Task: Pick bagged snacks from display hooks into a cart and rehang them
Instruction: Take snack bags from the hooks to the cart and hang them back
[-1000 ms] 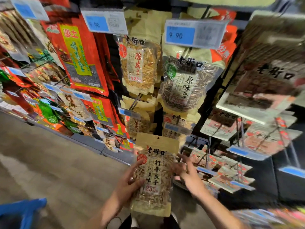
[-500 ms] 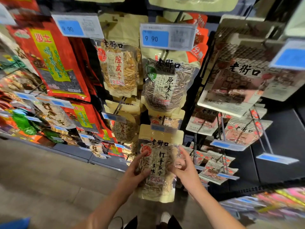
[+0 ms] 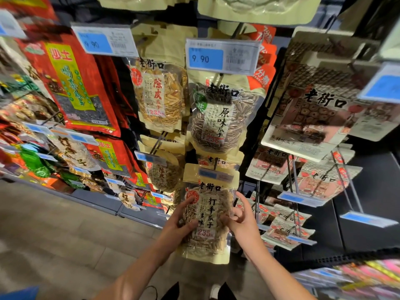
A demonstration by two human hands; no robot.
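hanging bags (image 3: 218, 118) crowd above, floor (image 3: 65, 234) open

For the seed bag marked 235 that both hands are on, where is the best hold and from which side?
Grip the seed bag at its two side edges around mid-height, coming from the front, left hand and right hand opposite each other. It hangs flat and upright facing the person, its bulging middle gives purchase, and the top strip by the hook tag probably needs to stay free.

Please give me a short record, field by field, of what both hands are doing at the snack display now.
Held item: tan-edged clear bag of seeds
Left hand: grips the bag's left edge
Right hand: thumb and curled fingers on the right edge, index finger raised
Bag's top: at a blue hook tag; whether it is hooked cannot be told
Above: bag of striped seeds, hanging
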